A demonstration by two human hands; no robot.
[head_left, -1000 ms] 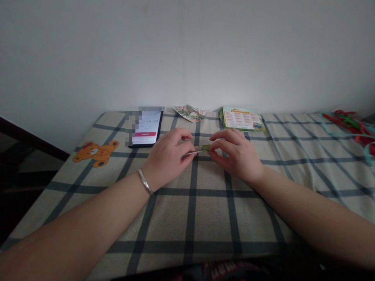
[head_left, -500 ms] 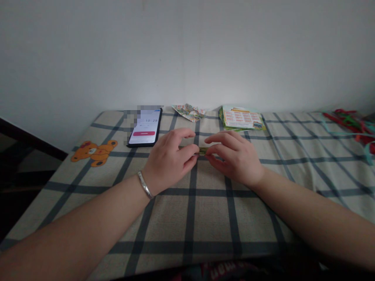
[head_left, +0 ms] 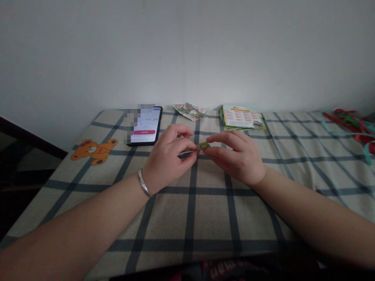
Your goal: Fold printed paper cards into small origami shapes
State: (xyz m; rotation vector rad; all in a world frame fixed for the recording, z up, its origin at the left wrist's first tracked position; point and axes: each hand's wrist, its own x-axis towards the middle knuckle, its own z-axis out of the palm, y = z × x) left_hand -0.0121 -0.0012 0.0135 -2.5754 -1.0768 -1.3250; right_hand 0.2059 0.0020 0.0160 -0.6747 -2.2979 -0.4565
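Observation:
A small folded piece of green printed paper (head_left: 203, 146) is held between my two hands, just above the checked tablecloth (head_left: 211, 218). My left hand (head_left: 172, 152), with a silver bangle at the wrist, pinches the paper's left part between thumb and fingers. From the other side, my right hand (head_left: 240, 156) has its thumb and fingertips closed on the paper's right end. Much of the paper is hidden behind the left fingers. Beyond the hands lie a crumpled, creased printed sheet (head_left: 191, 112) and a stack of printed leaflets (head_left: 241, 117).
A phone (head_left: 145, 127) with a running timer lies to the left of the crumpled sheet. An orange bear picture (head_left: 94, 151) is on the cloth at far left. Red, green and pale blue strips (head_left: 351, 125) lie at the far right. A wall (head_left: 187, 50) rises behind the table.
The folded paper now tilts up and shows a wider green end. My right fingertips have shifted slightly along it, and the left hand has risen a little.

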